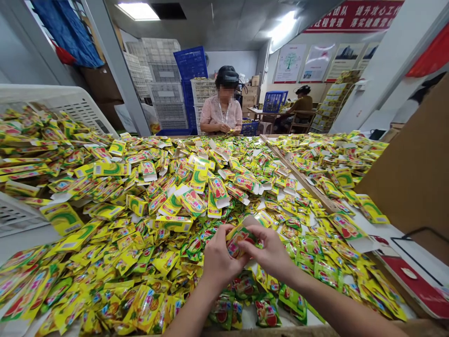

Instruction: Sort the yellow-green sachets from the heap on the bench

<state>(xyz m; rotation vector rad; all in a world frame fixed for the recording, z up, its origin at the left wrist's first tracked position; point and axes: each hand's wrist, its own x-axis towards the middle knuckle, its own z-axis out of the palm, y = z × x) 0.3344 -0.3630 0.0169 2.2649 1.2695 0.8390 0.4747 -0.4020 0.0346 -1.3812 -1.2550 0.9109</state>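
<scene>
Both hands meet around one small yellow cardboard box (236,241), with its end flap up at the top. My left hand (219,257) wraps the box from the left, fingers closed on it. From the right, my right hand (268,248) pinches its front and upper side. Whether a sachet is between the fingers too, I cannot make out. Below and around the hands lie loose green and yellow candy sachets (268,311). Just beyond, open yellow boxes (191,200) are heaped, several with white flaps sticking out.
A white crate (80,110) spills boxes at the left. A wooden divider (298,175) splits the table, with more packs beyond it. At the right are a brown cardboard panel (410,159) and a red booklet (414,276). A co-worker (224,105) sits opposite.
</scene>
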